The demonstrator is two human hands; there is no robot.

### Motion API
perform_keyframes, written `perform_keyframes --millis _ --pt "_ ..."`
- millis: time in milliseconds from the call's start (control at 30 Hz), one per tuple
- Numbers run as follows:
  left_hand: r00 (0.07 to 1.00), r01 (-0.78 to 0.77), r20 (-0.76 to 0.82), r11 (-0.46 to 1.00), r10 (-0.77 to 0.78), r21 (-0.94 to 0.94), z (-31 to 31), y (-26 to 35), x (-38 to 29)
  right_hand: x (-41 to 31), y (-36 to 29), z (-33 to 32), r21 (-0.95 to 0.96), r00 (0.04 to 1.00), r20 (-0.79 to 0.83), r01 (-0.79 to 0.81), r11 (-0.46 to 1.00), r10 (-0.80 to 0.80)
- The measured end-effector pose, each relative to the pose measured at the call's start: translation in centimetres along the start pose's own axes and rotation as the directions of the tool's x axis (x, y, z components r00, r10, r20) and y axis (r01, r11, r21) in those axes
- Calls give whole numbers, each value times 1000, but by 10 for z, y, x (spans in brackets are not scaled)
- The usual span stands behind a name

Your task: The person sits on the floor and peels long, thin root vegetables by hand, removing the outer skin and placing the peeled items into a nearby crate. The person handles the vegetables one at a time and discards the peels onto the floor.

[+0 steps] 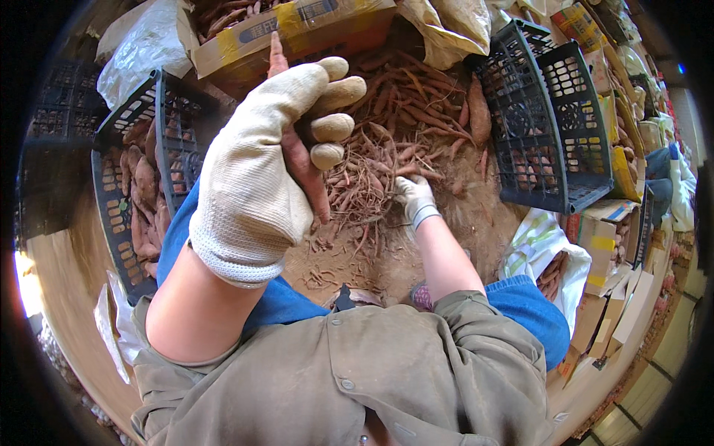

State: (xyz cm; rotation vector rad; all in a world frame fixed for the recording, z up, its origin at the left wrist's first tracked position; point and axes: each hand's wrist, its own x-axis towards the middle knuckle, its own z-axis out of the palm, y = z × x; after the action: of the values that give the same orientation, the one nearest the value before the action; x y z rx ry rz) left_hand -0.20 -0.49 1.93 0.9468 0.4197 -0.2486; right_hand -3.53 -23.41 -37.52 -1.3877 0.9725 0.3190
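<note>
My left hand, in a cream knit work glove, is raised close to the camera. Its fingers are curled around a long, thin sweet potato, whose ends stick out above and below the glove. Lower down, my right hand, gloved too, reaches to the right edge of a heap of small sweet potatoes and stringy roots on the dirt floor. A slim sweet potato lies at its fingertips; whether the fingers grip it I cannot tell. Larger sweet potatoes are piled behind the heap.
A dark plastic crate of sweet potatoes stands at the left, a cardboard box at the top. Another dark crate stands at the right, near a white woven sack and an opened carton. Part of another person shows far right.
</note>
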Motion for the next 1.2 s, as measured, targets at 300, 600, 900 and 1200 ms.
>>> perform_keyframes --millis 300,600,900,1200 --pt "996 -24 80 997 30 -67 -10 0 -3 -18 -42 -19 -425 802 -118 491 760 -585" --pt "988 -26 150 997 37 -78 -13 -3 -3 -81 -24 56 -909 979 176 203 364 -107" --pt "981 -62 173 983 93 -174 -21 7 -13 -30 -31 29 -806 789 181 461 372 -587" --pt "994 -73 69 979 87 -191 -23 13 -1 3 -49 20 -661 864 497 313 682 85"
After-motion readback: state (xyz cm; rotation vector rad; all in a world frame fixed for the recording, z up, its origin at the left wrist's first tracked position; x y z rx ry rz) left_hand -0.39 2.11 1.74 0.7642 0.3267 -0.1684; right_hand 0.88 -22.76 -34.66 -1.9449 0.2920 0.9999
